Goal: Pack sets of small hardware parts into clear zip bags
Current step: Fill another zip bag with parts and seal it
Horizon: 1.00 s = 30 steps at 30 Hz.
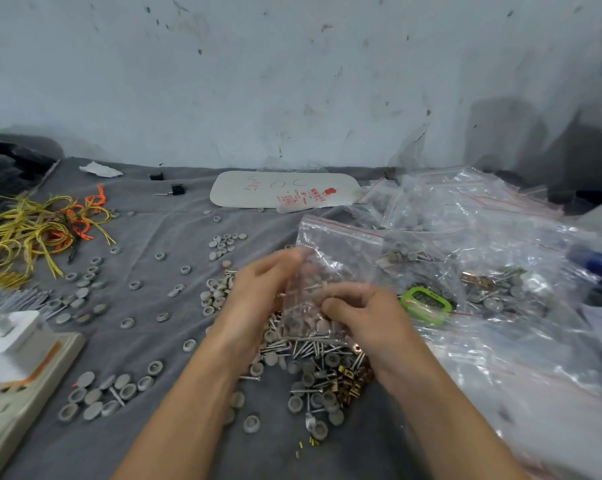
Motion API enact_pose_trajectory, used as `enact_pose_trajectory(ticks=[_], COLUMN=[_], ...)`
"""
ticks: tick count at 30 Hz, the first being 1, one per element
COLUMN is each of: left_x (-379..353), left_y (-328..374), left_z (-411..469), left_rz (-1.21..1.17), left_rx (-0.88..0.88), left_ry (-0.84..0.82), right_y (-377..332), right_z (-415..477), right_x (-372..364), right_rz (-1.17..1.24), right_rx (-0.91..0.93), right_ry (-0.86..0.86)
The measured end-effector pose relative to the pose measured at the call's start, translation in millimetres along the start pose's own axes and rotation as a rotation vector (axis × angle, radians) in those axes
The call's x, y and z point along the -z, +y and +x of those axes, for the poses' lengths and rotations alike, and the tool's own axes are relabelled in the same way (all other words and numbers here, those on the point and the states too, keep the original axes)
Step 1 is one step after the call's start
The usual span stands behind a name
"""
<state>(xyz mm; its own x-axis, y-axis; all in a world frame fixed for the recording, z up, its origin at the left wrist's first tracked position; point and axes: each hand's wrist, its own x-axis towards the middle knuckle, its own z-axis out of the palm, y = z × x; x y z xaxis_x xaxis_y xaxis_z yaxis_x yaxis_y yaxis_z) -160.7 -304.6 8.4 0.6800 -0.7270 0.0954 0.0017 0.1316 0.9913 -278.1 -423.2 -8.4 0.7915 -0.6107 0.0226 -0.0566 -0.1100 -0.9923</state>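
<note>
Head view: my left hand [258,292] and my right hand [365,313] both have fingers curled onto a clear plastic zip bag with a red seal strip [330,251], gripping its lower part from either side, above a pile of silver nails and grey round caps [303,351] on the grey cloth [174,344]. A green plastic timer [427,303] lies just right of my right hand, beside a heap of further clear bags [472,216].

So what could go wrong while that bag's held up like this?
The clear zip bag is held by the left hand and right hand just above the loose screws. A slip could spill any parts inside back into the pile, spoiling the count. Screws might also puncture the thin plastic.
</note>
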Motion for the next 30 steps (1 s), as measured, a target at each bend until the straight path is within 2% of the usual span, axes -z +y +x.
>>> enact_pose_trajectory(ticks=[1, 3, 6, 8, 14, 15, 16, 18, 19, 21, 23, 25, 27, 30], left_x=[-2, -15, -49, -74, -160, -172, -184, -200, -203, -198, -183, -168, -156, -153], left_y=[-1, -1, 1, 1, -3, -5, -7, -13, -16, -19, -19, -20, -20, -16], left_z=[-3, -5, -1, 8, 59, 71, 83, 102, 109, 116, 115, 105, 90, 65], left_rz=[0.149, 0.289, 0.21, 0.148, 0.003, -0.004, 0.014, 0.145, 0.236, 0.38, 0.444, 0.521, 0.629, 0.777], left_rx=[0.018, 0.024, 0.033, 0.056, 0.154, 0.164, 0.173, 0.151, 0.107, -0.034, -0.147, -0.225, -0.265, -0.298], left_ry=[-0.096, -0.099, 0.011, 0.017, -0.162, -0.181, -0.194, -0.215, -0.208, -0.152, -0.095, -0.076, -0.102, -0.179], right_y=[-1, -6, -9, -9, -15, -16, -15, -10, -6, 8, 30, 50, 63, 73], right_z=[-5, -16, -33, -39, -11, -3, 4, 15, 20, 37, 65, 89, 103, 112], right_x=[6, 21, 49, 71, 163, 178, 191, 207, 207, 201, 199, 204, 210, 214], right_rz=[0.066, 0.168, 0.249, 0.258, 0.13, 0.073, -0.083, -0.506, -0.66, -0.876, -1.133, -1.37, -1.425, -1.511], right_rx=[-0.012, -0.04, -0.117, -0.139, -0.106, -0.117, -0.129, -0.053, 0.062, 0.251, 0.243, 0.168, 0.142, 0.17], right_ry=[0.051, 0.155, 0.189, 0.214, 0.547, 0.622, 0.723, 0.923, 0.92, 0.668, 0.33, 0.116, 0.047, 0.031])
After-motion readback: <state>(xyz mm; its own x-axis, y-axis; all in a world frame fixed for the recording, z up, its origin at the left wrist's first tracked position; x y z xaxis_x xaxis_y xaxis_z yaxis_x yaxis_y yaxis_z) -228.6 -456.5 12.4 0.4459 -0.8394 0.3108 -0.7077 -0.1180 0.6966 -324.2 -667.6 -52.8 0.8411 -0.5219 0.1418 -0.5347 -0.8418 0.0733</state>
